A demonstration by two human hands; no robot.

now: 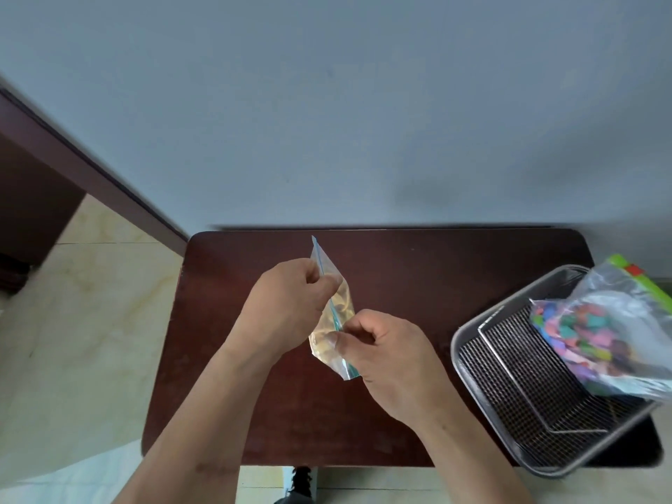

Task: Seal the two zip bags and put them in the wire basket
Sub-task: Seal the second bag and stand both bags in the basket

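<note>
A small clear zip bag (332, 311) with a blue zip strip and yellowish rubber bands inside is held above the middle of the dark table (418, 271). My left hand (287, 307) pinches its upper part at the strip. My right hand (389, 354) pinches the strip lower down. A second, larger zip bag (611, 332) full of small colourful pieces lies in the wire basket (516, 380) at the right, with its green and red top edge toward the far right.
The wire basket overhangs the table's right front corner. A grey wall stands right behind the table. Pale tiled floor (91, 303) lies to the left, with dark wooden furniture (32, 212) at the far left.
</note>
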